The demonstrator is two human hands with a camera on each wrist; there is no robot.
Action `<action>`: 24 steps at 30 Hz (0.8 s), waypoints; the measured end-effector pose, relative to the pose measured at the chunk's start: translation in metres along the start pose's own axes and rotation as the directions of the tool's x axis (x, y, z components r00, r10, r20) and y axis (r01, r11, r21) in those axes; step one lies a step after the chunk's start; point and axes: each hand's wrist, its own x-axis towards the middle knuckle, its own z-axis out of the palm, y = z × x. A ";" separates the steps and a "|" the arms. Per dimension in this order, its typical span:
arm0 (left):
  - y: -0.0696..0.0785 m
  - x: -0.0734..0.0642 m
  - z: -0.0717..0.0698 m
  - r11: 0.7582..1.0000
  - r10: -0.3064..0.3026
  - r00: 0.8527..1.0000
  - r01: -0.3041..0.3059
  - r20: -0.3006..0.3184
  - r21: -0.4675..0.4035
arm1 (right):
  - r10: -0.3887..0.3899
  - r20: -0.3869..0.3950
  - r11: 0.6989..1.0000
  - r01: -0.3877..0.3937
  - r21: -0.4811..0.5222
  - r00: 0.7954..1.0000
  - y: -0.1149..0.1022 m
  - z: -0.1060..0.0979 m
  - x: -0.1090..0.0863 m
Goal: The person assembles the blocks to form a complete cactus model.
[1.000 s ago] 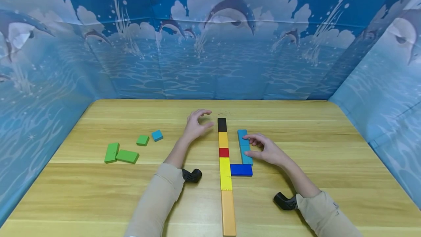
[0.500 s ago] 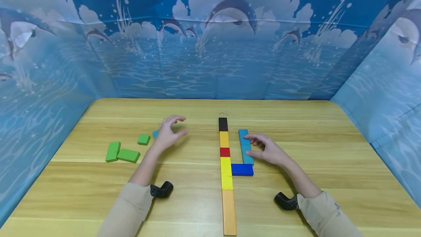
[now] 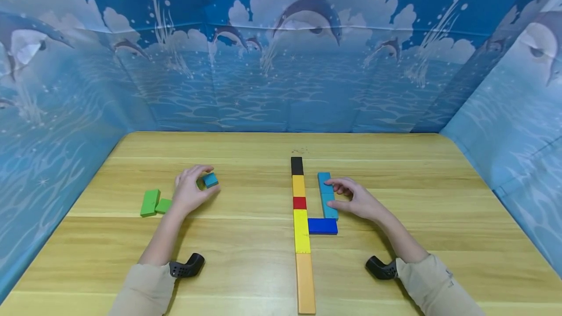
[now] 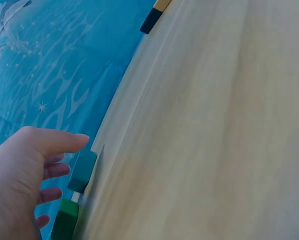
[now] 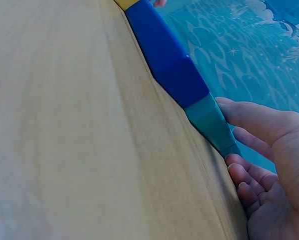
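Note:
My left hand (image 3: 190, 191) is around a small light-blue block (image 3: 210, 180), thumb and forefinger spread on either side with a gap showing. In the left wrist view the thumb hovers by that block, and a green block (image 4: 65, 220) sits beside the other fingers. My right hand (image 3: 357, 201) rests its fingertips on two light-blue blocks (image 3: 324, 177) set end to end. A dark-blue block (image 3: 322, 226) meets their near end and joins a long column of black (image 3: 296, 166), orange, red (image 3: 299, 203), yellow (image 3: 301, 230) and tan (image 3: 305, 284) blocks.
Left of my left forearm lie a green block (image 3: 150, 203) and another green block (image 3: 163, 206), partly hidden by the hand. The wooden table (image 3: 246, 267) ends at a dolphin-print curtain (image 3: 263, 87). Black wrist mounts (image 3: 188, 266) stick out from both sleeves.
My left hand has moved left from beside the black block to the small light-blue block, now covering part of the green ones. The right hand has stayed put.

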 end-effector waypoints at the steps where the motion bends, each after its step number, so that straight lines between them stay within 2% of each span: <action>1: -0.001 -0.001 -0.001 1.000 -0.003 1.000 0.003 0.003 0.026 | 0.000 0.001 1.000 0.000 0.002 1.000 0.000 0.000 0.000; 5: -0.006 -0.002 -0.004 0.992 -0.019 0.999 0.015 0.027 0.121 | -0.001 0.001 1.000 0.001 -0.001 1.000 0.001 0.000 0.000; 8: -0.008 -0.003 -0.004 0.987 -0.017 0.999 0.011 0.038 0.158 | -0.002 0.001 1.000 0.002 -0.009 1.000 -0.003 0.000 -0.001; 13: -0.008 -0.004 -0.004 0.986 -0.004 1.000 -0.001 0.026 0.169 | -0.012 -0.001 1.000 0.012 -0.014 1.000 -0.001 0.001 0.000; 20: -0.007 -0.004 -0.003 0.986 0.001 1.000 -0.006 0.026 0.169 | -0.011 -0.011 1.000 0.011 -0.018 1.000 0.031 0.005 0.005; 24: -0.003 -0.001 -0.001 0.986 0.019 1.000 -0.020 0.004 0.168 | -0.009 -0.011 1.000 0.009 -0.020 1.000 0.034 0.005 0.006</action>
